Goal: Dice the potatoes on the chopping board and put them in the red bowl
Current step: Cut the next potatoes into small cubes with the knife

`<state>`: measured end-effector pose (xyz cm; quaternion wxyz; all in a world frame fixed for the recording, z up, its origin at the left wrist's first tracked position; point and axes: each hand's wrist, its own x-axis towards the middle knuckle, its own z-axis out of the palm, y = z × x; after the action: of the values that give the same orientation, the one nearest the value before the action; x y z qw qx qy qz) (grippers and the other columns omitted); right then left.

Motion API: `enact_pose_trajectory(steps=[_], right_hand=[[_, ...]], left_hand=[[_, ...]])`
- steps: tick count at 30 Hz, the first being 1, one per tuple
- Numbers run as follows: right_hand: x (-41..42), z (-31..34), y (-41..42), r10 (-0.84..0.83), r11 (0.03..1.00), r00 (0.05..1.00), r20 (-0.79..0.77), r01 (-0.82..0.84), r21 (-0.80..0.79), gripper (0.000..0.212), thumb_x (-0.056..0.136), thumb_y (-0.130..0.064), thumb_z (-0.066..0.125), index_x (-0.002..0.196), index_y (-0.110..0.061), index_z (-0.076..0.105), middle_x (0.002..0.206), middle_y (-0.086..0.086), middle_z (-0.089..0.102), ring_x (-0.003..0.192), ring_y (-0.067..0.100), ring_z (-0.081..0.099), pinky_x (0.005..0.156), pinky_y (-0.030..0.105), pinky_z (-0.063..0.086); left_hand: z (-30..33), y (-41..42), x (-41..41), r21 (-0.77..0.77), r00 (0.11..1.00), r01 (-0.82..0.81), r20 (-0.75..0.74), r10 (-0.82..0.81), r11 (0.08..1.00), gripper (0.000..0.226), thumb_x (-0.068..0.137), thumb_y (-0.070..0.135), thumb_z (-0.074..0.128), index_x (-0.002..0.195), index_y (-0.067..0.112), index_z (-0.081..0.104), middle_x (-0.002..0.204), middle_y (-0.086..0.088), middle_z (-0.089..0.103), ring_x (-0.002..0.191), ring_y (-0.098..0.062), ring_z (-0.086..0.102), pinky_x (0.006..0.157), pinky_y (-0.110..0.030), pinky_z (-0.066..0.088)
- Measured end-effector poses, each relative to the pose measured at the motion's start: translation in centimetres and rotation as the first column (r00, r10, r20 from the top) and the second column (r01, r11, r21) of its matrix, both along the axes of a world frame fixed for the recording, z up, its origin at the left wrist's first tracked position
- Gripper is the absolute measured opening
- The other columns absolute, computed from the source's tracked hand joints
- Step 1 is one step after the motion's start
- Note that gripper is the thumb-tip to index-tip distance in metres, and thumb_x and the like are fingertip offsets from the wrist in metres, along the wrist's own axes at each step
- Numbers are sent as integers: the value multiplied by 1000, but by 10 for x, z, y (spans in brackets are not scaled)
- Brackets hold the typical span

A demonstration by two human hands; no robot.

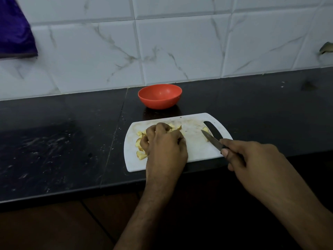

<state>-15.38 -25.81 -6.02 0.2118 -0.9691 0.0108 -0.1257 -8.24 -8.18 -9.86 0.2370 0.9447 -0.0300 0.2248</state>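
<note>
Head view: a dim kitchen scene, listed from the largest item to the smallest.
Wall: white marbled tiles (pixel 180 42) rise behind the work area; a purple cloth (pixel 14 29) hangs at the upper left.
Counter: a dark stone worktop (pixel 54 141) runs across the frame and carries everything below.
Chopping board: a white board (pixel 196 147) lies near the counter's front edge, its handle slot at the right end.
Red bowl: the bowl (pixel 160 96) stands near the counter's back edge, just beyond the board's far edge, apart from it; no potato shows inside it.
Left hand: the hand (pixel 164 143) rests on the board's left half, its fingers curled over the pile and apparently gathering it.
Right hand: the hand (pixel 252 159) grips the knife handle past the board's right edge.
Knife: the blade (pixel 211 139) points toward the slot, lifted clear of the pile.
Potatoes: diced pieces (pixel 141 154) cluster on the board's left half; a stray piece (pixel 205 129) sits beside the slot.
Step in hand: dicing looks finished; gathering has begun.
Next move: a full handful must be lifted over the board's far edge and released into the bowl, then the stray piece collected.
</note>
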Motion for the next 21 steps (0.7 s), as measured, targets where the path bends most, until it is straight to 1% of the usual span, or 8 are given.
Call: enact_pose_trajectory(steps=[4,7,9,12,14,16,18,21], right_hand=[[-4,1,-4,-24,999,1000,14,23,26,31,100,-39,50,129,-42,61,82,-11,69,80,6,65,67,23,50],[-5,4,-5,-45,999,999,0,45,-8,36,101,-40,47,135,-41,56,94,-11,71,88,8,65,73,24,49],[-7,6,-6,-59,998,998,-34,57,-41,36,101,-39,46,137,-40,54,95,-12,70,88,6,64,70,22,45],[-8,7,-5,-55,995,996,-66,49,-91,28,102,-39,44,123,-43,62,83,-13,68,79,4,64,65,21,47],[-9,5,-3,-40,994,997,-65,33,-101,25,101,-41,42,113,-41,64,77,-12,65,74,4,63,67,28,54],[-10,3,0,2,997,997,-76,-8,-81,24,100,-44,42,113,-42,62,76,-13,65,74,3,62,69,30,56],[-14,4,2,57,998,993,-100,-58,-12,25,99,-46,44,116,-51,61,74,-15,67,73,0,62,68,26,55],[-19,7,3,63,997,992,-106,-59,46,30,97,-49,46,124,-58,57,73,-19,68,75,-3,62,72,25,54]], left_hand=[[0,0,0,26,998,65,-19,-64,998,25,95,46,57,113,33,69,139,5,44,133,-16,27,111,-46,19],[1,0,-1,91,988,139,-74,-133,986,44,91,61,54,129,39,57,146,4,37,138,-18,22,113,-49,17],[3,-1,-1,133,983,169,-98,-156,977,49,92,64,51,135,41,51,150,4,33,141,-19,19,115,-51,16],[3,0,-2,148,977,202,-96,-190,968,49,93,64,49,137,44,50,153,4,31,143,-19,17,114,-51,15],[3,1,-2,150,974,220,-94,-208,964,47,93,63,49,136,44,52,152,5,32,143,-18,16,113,-51,14],[3,1,-2,144,971,232,-97,-220,962,46,94,62,49,136,43,53,152,5,32,143,-17,17,113,-49,14],[3,1,-1,123,970,234,-101,-223,964,45,94,60,49,135,41,54,151,5,34,142,-17,18,112,-48,14],[4,3,0,82,967,240,-108,-231,967,36,95,48,51,130,38,59,148,6,39,141,-15,21,112,-47,15]])
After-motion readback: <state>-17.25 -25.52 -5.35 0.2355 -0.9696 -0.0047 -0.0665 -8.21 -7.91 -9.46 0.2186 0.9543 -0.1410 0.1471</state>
